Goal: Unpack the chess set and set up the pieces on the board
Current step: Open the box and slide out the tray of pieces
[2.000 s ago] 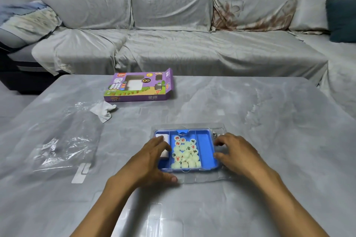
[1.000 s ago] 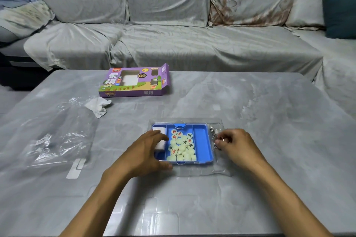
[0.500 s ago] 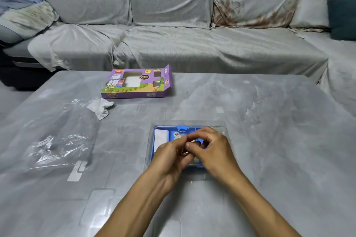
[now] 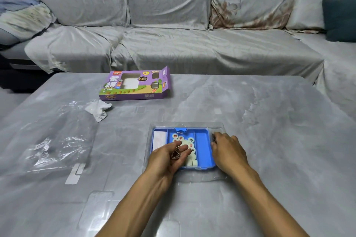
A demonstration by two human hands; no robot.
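A grey sofa draped in cloth stands behind a marbled grey table. Near the table's front, a blue tray sits inside a clear plastic shell; pale round chess pieces with red and dark characters fill its middle compartment, and a white folded sheet lies in its left one. The left hand hovers over the pieces, fingers loosely curled around a small metal ring. The right hand rests at the tray's right edge, fingers bent onto the shell's rim; what they pinch cannot be told. Farther back lie a purple box, a crumpled white paper and a clear plastic bag.
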